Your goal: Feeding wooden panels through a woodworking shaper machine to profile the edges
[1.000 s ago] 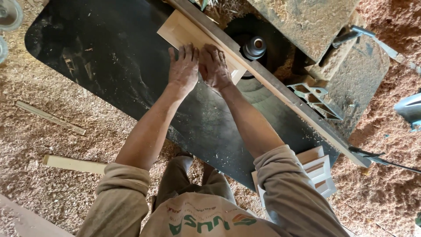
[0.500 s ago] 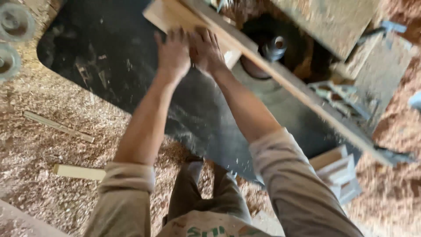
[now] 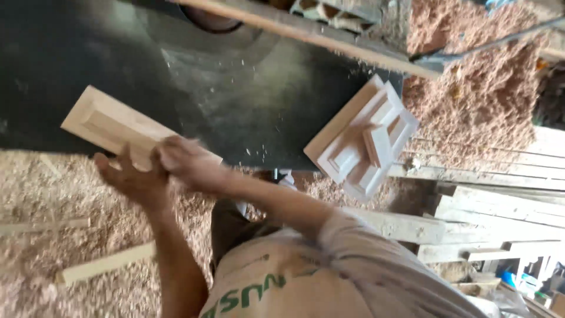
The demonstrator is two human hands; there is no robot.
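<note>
Here the left hand (image 3: 132, 176) and the right hand (image 3: 188, 162) both grasp the near end of a profiled wooden panel (image 3: 115, 126), fingers wrapped over its edge; motion blur hides the exact finger positions. The panel lies tilted, with its far end over the dark surface (image 3: 235, 88) and its gripped end at the surface's near edge. To the right, a stack of similar wooden panels (image 3: 365, 138) rests on the surface's corner, partly overhanging it. A long wooden rail (image 3: 306, 32) runs across the far side of the surface. Sawdust (image 3: 35, 194) covers the floor below, with a loose wooden strip (image 3: 106, 264) lying on it. Stacked planks (image 3: 500, 206) sit at the right.
</note>
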